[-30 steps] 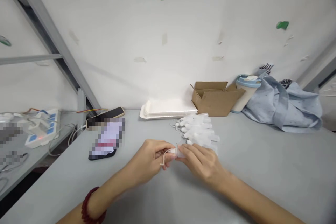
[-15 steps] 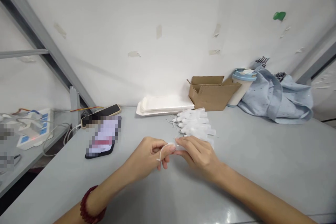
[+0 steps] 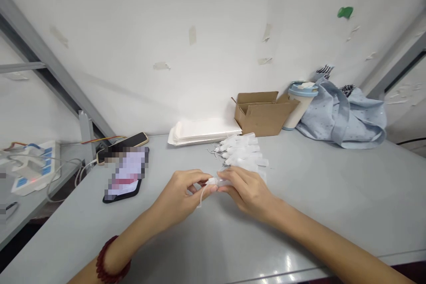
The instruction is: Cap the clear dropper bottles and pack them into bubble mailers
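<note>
My left grip (image 3: 188,193) pinches the tip of a small white tube (image 3: 212,181), a thin strip (image 3: 200,198) curling down by the thumb; my right grip (image 3: 248,191) is closed around its other end. How far along this one is, I can't tell. Similar tubes (image 3: 245,151) lie bunched just beyond my right grip, which hides some. Farther out sit white packets (image 3: 208,131) and an open cardboard box (image 3: 262,120), none blocking me.

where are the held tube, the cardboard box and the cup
Held tube (image 3: 212,181): head view, on its white end
Cardboard box (image 3: 264,120): head view, on its front wall
Cup (image 3: 298,110): head view, on its pale side
</note>
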Action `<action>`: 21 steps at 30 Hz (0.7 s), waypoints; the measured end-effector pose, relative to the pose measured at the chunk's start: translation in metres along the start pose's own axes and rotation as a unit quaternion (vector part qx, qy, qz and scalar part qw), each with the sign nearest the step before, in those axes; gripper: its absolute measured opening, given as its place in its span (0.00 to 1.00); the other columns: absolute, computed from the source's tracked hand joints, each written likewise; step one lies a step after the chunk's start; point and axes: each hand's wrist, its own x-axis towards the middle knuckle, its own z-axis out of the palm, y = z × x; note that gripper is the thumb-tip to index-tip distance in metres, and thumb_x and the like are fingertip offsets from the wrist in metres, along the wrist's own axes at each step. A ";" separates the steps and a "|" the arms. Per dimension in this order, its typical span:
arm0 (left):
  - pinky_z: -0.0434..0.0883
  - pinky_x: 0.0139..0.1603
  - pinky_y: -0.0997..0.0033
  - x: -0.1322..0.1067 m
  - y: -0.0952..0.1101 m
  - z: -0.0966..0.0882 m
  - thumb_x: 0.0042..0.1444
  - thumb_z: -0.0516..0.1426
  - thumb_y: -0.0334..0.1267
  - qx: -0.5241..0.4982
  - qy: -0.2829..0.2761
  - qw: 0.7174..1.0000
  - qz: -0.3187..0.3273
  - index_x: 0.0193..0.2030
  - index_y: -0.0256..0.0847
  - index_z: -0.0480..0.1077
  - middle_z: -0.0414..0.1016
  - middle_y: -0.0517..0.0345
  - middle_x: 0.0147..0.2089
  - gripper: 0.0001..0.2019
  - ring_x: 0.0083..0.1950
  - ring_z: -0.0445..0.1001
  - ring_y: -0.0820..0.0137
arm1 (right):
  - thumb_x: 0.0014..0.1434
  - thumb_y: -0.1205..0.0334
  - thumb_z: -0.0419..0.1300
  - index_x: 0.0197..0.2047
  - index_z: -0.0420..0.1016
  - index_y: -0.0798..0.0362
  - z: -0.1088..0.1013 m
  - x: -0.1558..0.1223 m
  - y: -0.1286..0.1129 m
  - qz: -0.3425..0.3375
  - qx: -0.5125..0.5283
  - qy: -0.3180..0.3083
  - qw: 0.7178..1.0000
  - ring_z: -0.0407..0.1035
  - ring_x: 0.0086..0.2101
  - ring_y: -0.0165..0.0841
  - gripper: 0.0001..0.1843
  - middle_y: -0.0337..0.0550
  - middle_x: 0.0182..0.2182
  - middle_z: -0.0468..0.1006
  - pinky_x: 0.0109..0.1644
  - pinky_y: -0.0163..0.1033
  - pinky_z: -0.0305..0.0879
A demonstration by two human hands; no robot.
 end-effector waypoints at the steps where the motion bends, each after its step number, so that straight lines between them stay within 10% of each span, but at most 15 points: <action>1: 0.65 0.28 0.77 0.000 0.001 0.000 0.58 0.53 0.43 -0.009 -0.002 1.000 -0.005 0.35 0.38 0.74 0.73 0.56 0.31 0.13 0.30 0.67 0.71 | 0.66 0.62 0.49 0.42 0.66 0.58 0.000 0.000 -0.001 -0.001 -0.003 0.002 1.000 0.71 0.30 0.32 0.09 0.47 0.29 0.76 0.28 0.34 0.65; 13: 0.61 0.29 0.71 -0.003 -0.020 0.012 0.62 0.46 0.30 0.241 0.056 0.936 0.248 0.36 0.34 0.71 0.69 0.53 0.28 0.12 0.28 0.63 0.70 | 0.64 0.60 0.52 0.38 0.70 0.56 -0.014 0.006 -0.001 0.180 0.230 -0.143 0.946 0.64 0.23 0.26 0.09 0.38 0.26 0.75 0.26 0.31 0.59; 21: 0.65 0.27 0.78 -0.001 -0.003 0.002 0.63 0.47 0.43 -0.003 -0.030 0.999 -0.019 0.28 0.37 0.70 0.73 0.56 0.29 0.19 0.29 0.69 0.73 | 0.63 0.58 0.53 0.44 0.70 0.58 -0.006 0.002 0.000 0.111 0.192 -0.049 0.974 0.66 0.26 0.29 0.12 0.43 0.28 0.75 0.28 0.33 0.62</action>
